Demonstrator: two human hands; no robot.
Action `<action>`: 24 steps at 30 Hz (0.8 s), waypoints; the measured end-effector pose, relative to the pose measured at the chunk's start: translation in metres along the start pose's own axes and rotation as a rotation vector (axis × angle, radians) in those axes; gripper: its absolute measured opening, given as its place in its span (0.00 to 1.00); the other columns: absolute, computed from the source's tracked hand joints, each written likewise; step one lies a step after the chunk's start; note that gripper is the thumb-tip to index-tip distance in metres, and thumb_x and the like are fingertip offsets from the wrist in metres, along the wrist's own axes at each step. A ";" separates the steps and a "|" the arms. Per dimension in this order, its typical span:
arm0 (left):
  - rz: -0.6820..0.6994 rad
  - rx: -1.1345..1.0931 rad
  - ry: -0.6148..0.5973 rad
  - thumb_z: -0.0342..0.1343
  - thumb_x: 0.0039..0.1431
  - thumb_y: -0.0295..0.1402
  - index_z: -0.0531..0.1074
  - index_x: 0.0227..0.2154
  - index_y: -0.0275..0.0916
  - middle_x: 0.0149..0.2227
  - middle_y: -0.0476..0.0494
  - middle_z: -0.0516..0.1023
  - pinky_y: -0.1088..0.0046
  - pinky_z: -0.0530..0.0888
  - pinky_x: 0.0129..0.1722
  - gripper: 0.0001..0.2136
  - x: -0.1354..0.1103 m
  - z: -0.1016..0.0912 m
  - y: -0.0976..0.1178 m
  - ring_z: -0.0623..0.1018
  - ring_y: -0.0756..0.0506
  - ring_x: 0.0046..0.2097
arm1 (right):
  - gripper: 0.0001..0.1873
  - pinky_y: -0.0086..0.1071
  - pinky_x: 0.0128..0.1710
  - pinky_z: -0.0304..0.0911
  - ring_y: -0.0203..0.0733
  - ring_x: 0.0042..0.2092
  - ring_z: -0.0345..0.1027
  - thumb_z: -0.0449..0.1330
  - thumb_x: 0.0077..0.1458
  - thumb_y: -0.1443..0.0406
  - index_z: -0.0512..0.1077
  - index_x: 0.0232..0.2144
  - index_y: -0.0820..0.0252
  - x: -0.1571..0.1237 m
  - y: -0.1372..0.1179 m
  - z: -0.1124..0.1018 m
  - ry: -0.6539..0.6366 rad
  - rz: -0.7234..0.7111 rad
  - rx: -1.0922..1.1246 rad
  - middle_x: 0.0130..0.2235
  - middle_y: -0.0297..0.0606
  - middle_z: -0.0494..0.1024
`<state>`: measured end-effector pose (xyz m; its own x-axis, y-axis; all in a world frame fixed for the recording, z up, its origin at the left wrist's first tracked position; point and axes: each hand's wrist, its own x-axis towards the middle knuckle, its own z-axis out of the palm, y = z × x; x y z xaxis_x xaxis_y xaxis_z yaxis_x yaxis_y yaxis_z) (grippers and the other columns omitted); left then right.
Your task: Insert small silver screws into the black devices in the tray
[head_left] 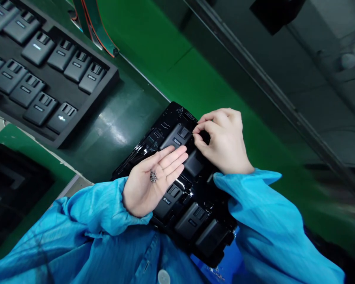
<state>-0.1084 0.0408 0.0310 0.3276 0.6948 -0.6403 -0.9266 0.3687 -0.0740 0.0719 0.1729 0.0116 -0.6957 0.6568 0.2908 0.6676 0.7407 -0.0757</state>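
My left hand (156,179) lies palm up with its fingers stretched out flat. A small heap of tiny metal pieces that look like screws (153,176) rests on its palm. To the right, my right hand (220,136) is closed in a pinch; what sits between thumb and forefinger is too small to make out. Those fingertips are by the upper right edge of a dark grey case marked Riton (177,136). That case lies in a glossy black moulded tray (142,148), along with several similar cases (192,221). My left hand partly covers the tray.
At upper left, a black foam tray (85,114) holds several rows of the same grey cases (38,48). A green and orange strap-like band (99,29) stands behind it. A metal rail (248,59) runs diagonally along the green surface (154,43). Something blue (225,260) shows below the black tray.
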 end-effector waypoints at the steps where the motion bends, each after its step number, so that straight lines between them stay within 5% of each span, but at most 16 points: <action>1: -0.003 -0.002 0.001 0.43 0.72 0.32 0.57 0.69 0.30 0.61 0.32 0.75 0.67 0.67 0.65 0.25 0.000 0.000 0.000 0.75 0.43 0.62 | 0.06 0.60 0.59 0.61 0.56 0.52 0.67 0.59 0.60 0.68 0.72 0.30 0.54 0.000 -0.001 0.000 0.003 -0.011 -0.009 0.41 0.41 0.77; 10: -0.001 -0.019 -0.011 0.44 0.73 0.34 0.59 0.67 0.27 0.60 0.33 0.75 0.68 0.70 0.62 0.24 0.001 -0.001 0.000 0.77 0.43 0.59 | 0.07 0.53 0.58 0.65 0.48 0.49 0.69 0.59 0.63 0.69 0.76 0.40 0.55 -0.024 -0.007 -0.001 0.092 -0.072 -0.044 0.41 0.37 0.79; 16: -0.019 -0.032 -0.059 0.41 0.73 0.44 0.59 0.67 0.26 0.61 0.30 0.74 0.65 0.69 0.62 0.29 0.001 -0.003 0.000 0.76 0.41 0.61 | 0.18 0.57 0.53 0.65 0.56 0.56 0.66 0.58 0.62 0.70 0.75 0.52 0.52 -0.036 -0.012 -0.016 0.003 0.006 0.031 0.50 0.44 0.77; 24: -0.066 0.032 -0.177 0.34 0.73 0.50 0.64 0.65 0.27 0.57 0.29 0.77 0.66 0.71 0.57 0.33 -0.003 -0.004 -0.002 0.73 0.38 0.63 | 0.02 0.53 0.60 0.61 0.50 0.53 0.68 0.64 0.60 0.67 0.76 0.36 0.55 -0.025 -0.098 -0.063 -0.034 -0.048 0.200 0.43 0.39 0.77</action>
<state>-0.1083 0.0353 0.0302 0.4177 0.7649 -0.4903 -0.8965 0.4348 -0.0853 0.0405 0.0754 0.0717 -0.7360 0.6222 0.2668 0.5701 0.7822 -0.2514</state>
